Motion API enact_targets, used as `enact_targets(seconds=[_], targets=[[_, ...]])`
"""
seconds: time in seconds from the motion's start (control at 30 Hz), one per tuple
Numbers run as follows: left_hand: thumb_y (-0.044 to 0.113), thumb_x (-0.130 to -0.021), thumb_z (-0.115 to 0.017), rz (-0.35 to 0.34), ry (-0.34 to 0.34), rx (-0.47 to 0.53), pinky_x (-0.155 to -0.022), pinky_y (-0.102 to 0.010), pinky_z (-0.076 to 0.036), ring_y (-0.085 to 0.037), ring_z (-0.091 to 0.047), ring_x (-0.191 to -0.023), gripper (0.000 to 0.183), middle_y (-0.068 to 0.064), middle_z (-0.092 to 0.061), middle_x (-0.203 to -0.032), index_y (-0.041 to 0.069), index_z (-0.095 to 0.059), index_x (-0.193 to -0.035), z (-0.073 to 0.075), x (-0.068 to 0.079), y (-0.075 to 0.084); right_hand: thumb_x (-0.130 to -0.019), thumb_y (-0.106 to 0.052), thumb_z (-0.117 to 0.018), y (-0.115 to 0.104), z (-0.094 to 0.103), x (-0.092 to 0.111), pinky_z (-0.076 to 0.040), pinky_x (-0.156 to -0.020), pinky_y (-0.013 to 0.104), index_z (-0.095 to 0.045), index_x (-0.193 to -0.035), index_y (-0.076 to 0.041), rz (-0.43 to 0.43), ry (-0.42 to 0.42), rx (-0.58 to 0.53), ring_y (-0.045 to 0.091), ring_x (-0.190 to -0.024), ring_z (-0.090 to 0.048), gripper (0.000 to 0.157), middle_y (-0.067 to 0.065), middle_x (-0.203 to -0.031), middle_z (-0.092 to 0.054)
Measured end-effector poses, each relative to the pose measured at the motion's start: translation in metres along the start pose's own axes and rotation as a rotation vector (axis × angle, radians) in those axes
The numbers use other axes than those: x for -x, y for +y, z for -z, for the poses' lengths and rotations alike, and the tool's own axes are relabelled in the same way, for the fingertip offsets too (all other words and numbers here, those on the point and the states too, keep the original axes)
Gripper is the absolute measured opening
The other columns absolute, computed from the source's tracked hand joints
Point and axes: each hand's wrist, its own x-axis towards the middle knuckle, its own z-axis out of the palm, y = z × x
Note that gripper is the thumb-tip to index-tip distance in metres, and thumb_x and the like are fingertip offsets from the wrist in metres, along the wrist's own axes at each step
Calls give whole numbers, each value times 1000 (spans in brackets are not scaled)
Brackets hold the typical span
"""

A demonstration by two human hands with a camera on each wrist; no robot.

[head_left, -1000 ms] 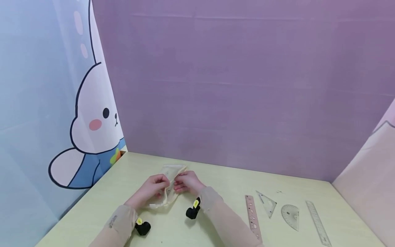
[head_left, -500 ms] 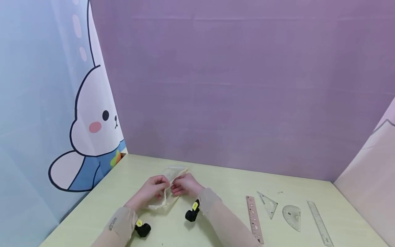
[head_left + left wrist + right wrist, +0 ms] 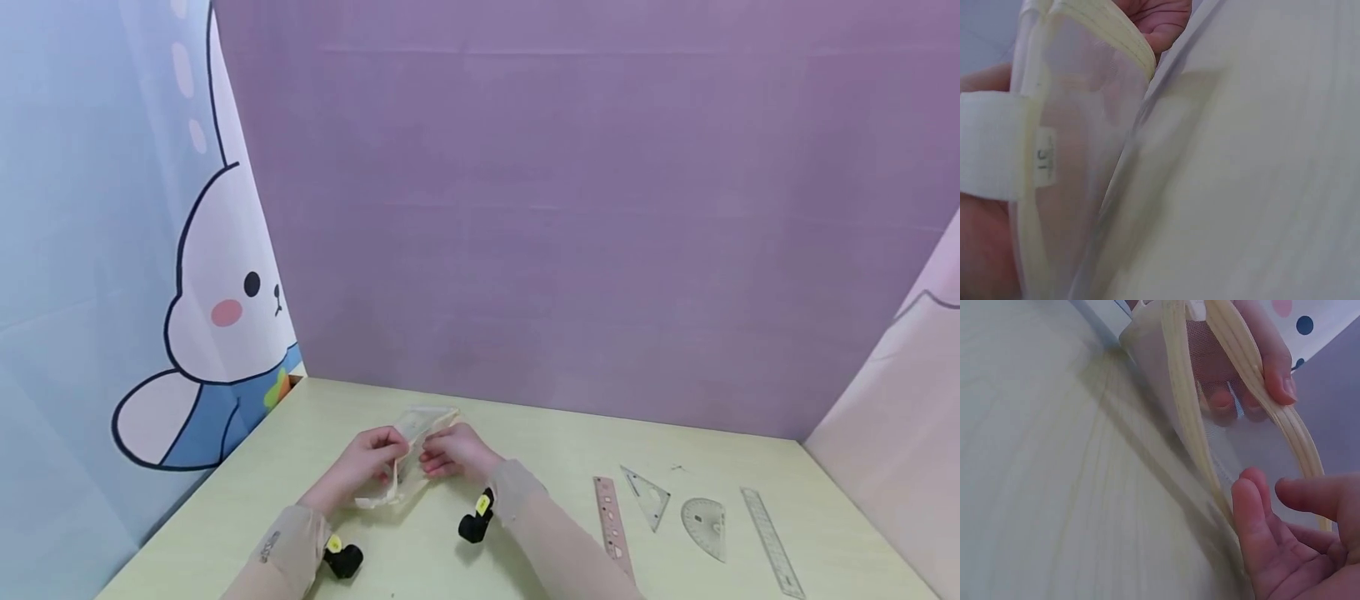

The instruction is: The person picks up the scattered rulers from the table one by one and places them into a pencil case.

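Note:
A see-through mesh zip pouch (image 3: pixel 411 423) with cream zipper edges stands tilted on the table, its mouth parted. My left hand (image 3: pixel 369 463) pinches one zipper edge; in the right wrist view its thumb (image 3: pixel 1282 387) lies on the outside of the tape, with fingertips showing through the mesh. At the other side of the mouth is my right hand (image 3: pixel 459 452). Its thumb and fingertips (image 3: pixel 1249 497) stand apart, close to the zipper edges, with no object visible between them. A small printed label (image 3: pixel 1045 156) sits near the pouch's edge in the left wrist view.
To the right lie a pink ruler (image 3: pixel 612 525), a clear set square (image 3: pixel 648 498), a clear protractor (image 3: pixel 705 527) and a clear ruler (image 3: pixel 772 542). A purple cloth (image 3: pixel 562 217) hangs behind the table (image 3: pixel 540 467), and a rabbit-print curtain (image 3: pixel 225 308) borders the left.
My hands stay at the pouch. They come slightly closer together, then part a little, and the gap at the mouth between them shows more now. The tools on the right keep their arrangement.

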Motion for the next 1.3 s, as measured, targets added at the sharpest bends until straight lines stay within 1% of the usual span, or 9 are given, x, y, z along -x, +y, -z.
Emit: enact_targets(seconds=[0.17, 0.3, 0.47, 0.6, 0.8, 0.9, 1.03, 1.17, 1.3], targets=[[14, -94, -61, 14, 30, 1, -56, -28, -48, -18, -55, -72, 19, -6, -59, -84, -4, -61, -99, 0, 1, 2, -93, -10, -62, -6, 10, 11, -57, -64, 32, -59, -121, 8, 29, -10, 28, 14, -62, -63, 34, 13, -87, -68], [13, -93, -62, 26, 50, 25, -55, -27, -48, -18, -55, -73, 19, -8, -59, -83, -4, -61, -100, 0, 2, 4, -94, -17, -63, -18, 26, 29, -57, -68, 36, -59, -123, 8, 66, -48, 61, 14, -64, -61, 39, 15, -92, -67], [14, -93, -62, 33, 41, 34, -55, -28, -48, -18, -55, -73, 20, -11, -59, -85, -5, -61, -101, 3, 0, 4, -94, -22, -63, -33, 57, 53, -55, -76, 38, -60, -123, 6, 127, -78, 89, 16, -69, -62, 41, 15, -98, -65], [15, -93, -62, 50, 51, 40, -55, -28, -48, -18, -55, -73, 22, -11, -59, -85, -5, -60, -102, 6, -1, 1, -95, -21, -61, -37, 88, 72, -53, -84, 37, -58, -125, 6, 178, -72, 82, 18, -77, -64, 41, 16, -101, -64], [15, -92, -63, 52, 67, 51, -56, -28, -48, -17, -54, -69, 22, -10, -59, -85, -5, -59, -101, 8, 0, -7, -96, -25, -60, -29, 130, 102, -51, -88, 37, -55, -125, 8, 214, 44, 105, 30, -97, -63, 44, 21, -107, -61], [14, -91, -64, 55, 84, 65, -55, -26, -47, -15, -52, -66, 21, -8, -57, -81, -5, -60, -99, 7, 2, -11, -96, -26, -60, -22, 150, 116, -51, -89, 36, -53, -125, 9, 218, 105, 105, 28, -100, -62, 46, 24, -110, -61], [13, -91, -65, 69, 119, 87, -53, -25, -45, -13, -50, -63, 19, -4, -56, -77, -4, -61, -98, 7, 2, -15, -97, -27, -59, -13, 174, 131, -49, -91, 33, -52, -126, 9, 225, 177, 132, 24, -102, -62, 47, 20, -109, -63], [14, -91, -65, 89, 143, 102, -52, -25, -45, -13, -50, -61, 19, -4, -56, -75, -3, -61, -98, 7, 1, -18, -98, -27, -57, -4, 194, 142, -47, -95, 33, -51, -128, 9, 223, 223, 161, 27, -110, -60, 46, 17, -113, -63], [13, -91, -65, 82, 122, 114, -53, -25, -46, -13, -50, -60, 18, -3, -56, -74, -2, -62, -98, 8, -1, -19, -99, -23, -55, 2, 207, 152, -44, -99, 37, -48, -129, 12, 211, 265, 173, 29, -115, -57, 46, 20, -119, -61]])
